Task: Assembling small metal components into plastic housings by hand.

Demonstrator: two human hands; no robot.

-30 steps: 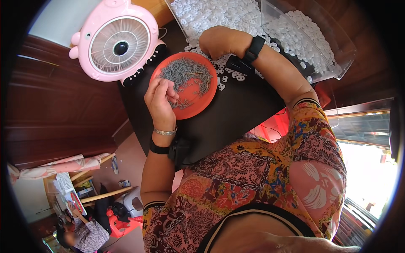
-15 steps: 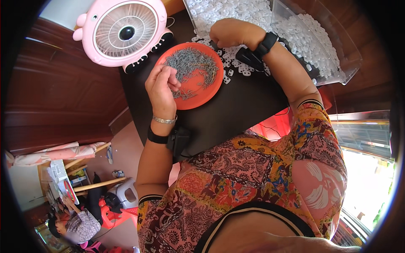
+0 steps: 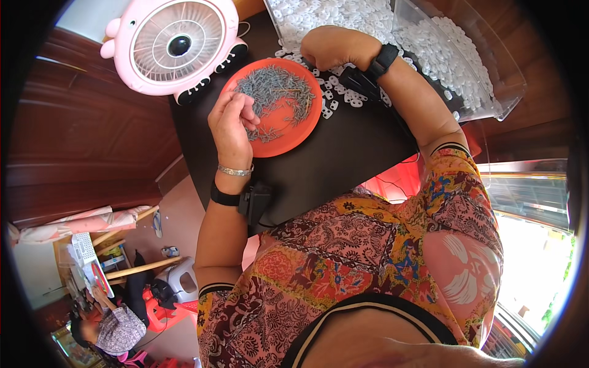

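A round orange-red plate (image 3: 283, 138) on the dark table holds a heap of small grey screws or nails (image 3: 270, 86); which of the two I cannot tell. My left hand (image 3: 233, 122) is over the plate's left rim, its fingers curled together; anything pinched in them is too small to make out. Beyond the plate's upper right, my right hand (image 3: 340, 48) is closed above loose white plastic pieces with holes (image 3: 334, 92). Its fingertips are turned down and hidden, so what they hold does not show.
A pink animal-shaped fan (image 3: 178, 46) stands left of the plate. Clear bins of white pieces (image 3: 451, 67) line the far and right side. The black table (image 3: 331, 159) ends near my body. Another person (image 3: 119, 328) sits at the lower left.
The whole view has shifted slightly, moving the table things a little left and up. Both hands keep nearly the same places and stay curled.
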